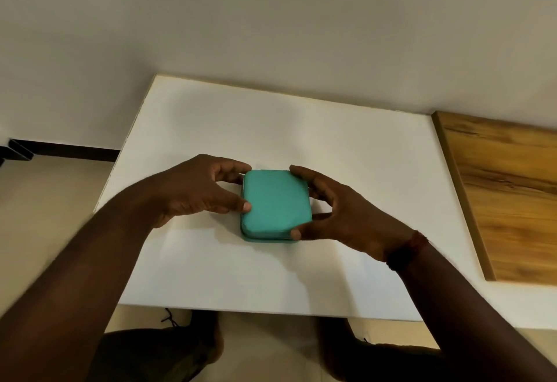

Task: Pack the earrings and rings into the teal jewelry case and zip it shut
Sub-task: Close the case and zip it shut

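The teal jewelry case (pixel 275 203) lies flat with its lid down in the middle of the white table (pixel 301 128). My left hand (pixel 199 191) holds its left side, thumb on the near left edge and fingers at the far left corner. My right hand (pixel 340 212) holds its right side, index finger on the far right corner and thumb at the near right corner. No earrings or rings are in view. A thin seam shows along the case's front edge; I cannot tell how far the zip is drawn.
A wooden board (pixel 506 194) lies along the table's right side. The wall stands just behind the table. My knees show under the near table edge. A dark band sits on my right wrist (pixel 407 252).
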